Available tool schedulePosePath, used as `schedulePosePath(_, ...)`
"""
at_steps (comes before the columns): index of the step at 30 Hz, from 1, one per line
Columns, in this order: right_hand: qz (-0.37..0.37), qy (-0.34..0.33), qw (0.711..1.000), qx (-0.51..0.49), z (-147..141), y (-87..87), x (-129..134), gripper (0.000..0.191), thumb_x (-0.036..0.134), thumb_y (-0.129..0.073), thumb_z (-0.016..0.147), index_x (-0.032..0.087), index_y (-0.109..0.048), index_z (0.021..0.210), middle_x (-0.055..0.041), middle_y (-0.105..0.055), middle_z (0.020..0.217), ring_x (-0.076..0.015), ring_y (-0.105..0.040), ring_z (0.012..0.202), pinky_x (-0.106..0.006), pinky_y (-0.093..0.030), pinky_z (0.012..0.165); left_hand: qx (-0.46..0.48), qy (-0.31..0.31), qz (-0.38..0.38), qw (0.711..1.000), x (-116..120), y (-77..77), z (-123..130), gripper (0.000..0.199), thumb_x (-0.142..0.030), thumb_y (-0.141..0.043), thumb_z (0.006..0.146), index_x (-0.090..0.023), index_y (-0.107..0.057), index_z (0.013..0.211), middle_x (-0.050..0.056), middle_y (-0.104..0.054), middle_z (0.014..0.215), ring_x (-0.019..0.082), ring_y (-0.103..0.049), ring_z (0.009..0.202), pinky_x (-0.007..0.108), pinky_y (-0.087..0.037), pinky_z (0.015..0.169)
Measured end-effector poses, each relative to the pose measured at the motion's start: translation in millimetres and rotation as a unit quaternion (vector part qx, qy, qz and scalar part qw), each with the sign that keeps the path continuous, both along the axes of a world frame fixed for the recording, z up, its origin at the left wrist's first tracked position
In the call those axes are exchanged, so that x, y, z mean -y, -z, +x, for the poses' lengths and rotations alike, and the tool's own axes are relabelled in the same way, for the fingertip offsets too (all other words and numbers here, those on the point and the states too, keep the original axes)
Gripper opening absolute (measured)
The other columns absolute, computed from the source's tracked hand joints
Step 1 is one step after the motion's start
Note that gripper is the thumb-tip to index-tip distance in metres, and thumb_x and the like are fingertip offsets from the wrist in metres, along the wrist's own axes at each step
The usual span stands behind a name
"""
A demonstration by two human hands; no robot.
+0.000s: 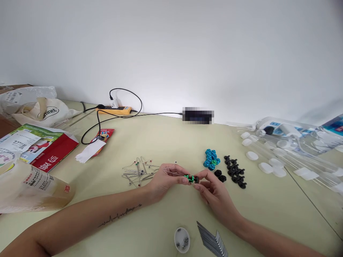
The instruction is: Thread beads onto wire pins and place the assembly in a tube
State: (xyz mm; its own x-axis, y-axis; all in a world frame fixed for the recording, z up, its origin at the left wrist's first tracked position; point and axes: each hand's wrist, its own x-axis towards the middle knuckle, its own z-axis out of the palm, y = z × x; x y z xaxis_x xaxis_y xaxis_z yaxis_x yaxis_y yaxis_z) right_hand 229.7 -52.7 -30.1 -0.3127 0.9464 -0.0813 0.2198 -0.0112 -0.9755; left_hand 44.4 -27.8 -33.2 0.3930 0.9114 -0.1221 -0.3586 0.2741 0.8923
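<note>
At the middle of the table, my left hand [171,178] is closed on a small shiny green spool-like part [189,178]. Thin metal wires stick out on the left among those fingers. My right hand [214,192] pinches a dark cap-like piece [197,179] at the green part's right end; whether the two are joined I cannot make out. Left of my hands lies a loose pile of thin metal pins [136,173] with small coloured ends. Beyond my right hand sit blue round parts [210,159], one green among them, and black knob-like pieces [234,169].
Near the front edge are a small cup [182,241] of tiny metal parts and grey rods [211,239]. Clear tubes with white caps [276,167] lie at right. Left stand a drink cup [40,189] and a red box [50,153]; behind, a power strip [115,110] and cable.
</note>
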Motion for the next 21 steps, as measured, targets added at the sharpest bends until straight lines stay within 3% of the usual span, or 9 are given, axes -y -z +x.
schedulePosePath(5, 0.01, -0.019, 1.0, 0.014, 1.0, 1.5, -1.4, 0.032, 0.045, -0.044, 0.092, 0.019, -0.045, 0.072, 0.0052, -0.036, 0.057, -0.0086, -0.028, 0.049, -0.023, -0.019, 0.045, -0.005, 0.016, -0.003, 1.0, 0.9, -0.1, -0.7, 0.021, -0.016, -0.079, 0.06, -0.013, -0.071, 0.079, 0.005, -0.07, 0.076, 0.016, -0.063, 0.072, 0.03, -0.047, 0.075)
schedulePosePath(9, 0.007, -0.003, 1.0, 0.012, 1.3, 1.6, -1.6, 0.023, 0.042, -0.052, 0.088, 0.021, -0.046, 0.082, 0.0055, -0.039, 0.059, -0.0089, -0.03, 0.051, -0.022, -0.021, 0.045, -0.006, 0.007, -0.004, 1.0, 0.8, 0.3, -0.5, 0.021, -0.017, -0.079, 0.061, -0.013, -0.071, 0.08, 0.005, -0.07, 0.076, 0.016, -0.063, 0.073, 0.029, -0.047, 0.073)
schedulePosePath(14, 0.013, -0.016, 1.0, 0.017, 1.2, 1.2, -0.8, 0.032, 0.045, -0.045, 0.091, 0.019, -0.045, 0.072, 0.0052, -0.037, 0.057, -0.0085, -0.028, 0.049, -0.023, -0.02, 0.045, -0.009, 0.014, -0.003, 1.0, 0.4, 0.2, -0.8, 0.021, -0.016, -0.079, 0.06, -0.013, -0.071, 0.079, 0.005, -0.07, 0.075, 0.015, -0.063, 0.071, 0.029, -0.047, 0.074)
schedulePosePath(18, 0.006, -0.003, 1.0, 0.01, 0.4, 0.7, -0.4, 0.025, 0.044, -0.053, 0.087, 0.021, -0.045, 0.081, 0.0062, -0.037, 0.058, -0.0086, -0.028, 0.05, -0.022, -0.02, 0.045, -0.008, 0.011, 0.002, 1.0, 0.4, -0.2, -1.1, 0.021, -0.017, -0.079, 0.061, -0.013, -0.071, 0.08, 0.005, -0.069, 0.077, 0.016, -0.063, 0.074, 0.029, -0.046, 0.074)
schedulePosePath(21, 0.01, -0.008, 1.0, 0.015, 1.0, 0.1, -0.4, 0.029, 0.045, -0.05, 0.088, 0.02, -0.046, 0.076, 0.0057, -0.038, 0.057, -0.0086, -0.028, 0.049, -0.023, -0.019, 0.044, -0.01, 0.013, -0.001, 1.0, 0.7, -0.3, -0.8, 0.021, -0.017, -0.079, 0.061, -0.014, -0.071, 0.08, 0.005, -0.07, 0.076, 0.016, -0.063, 0.073, 0.03, -0.046, 0.074)
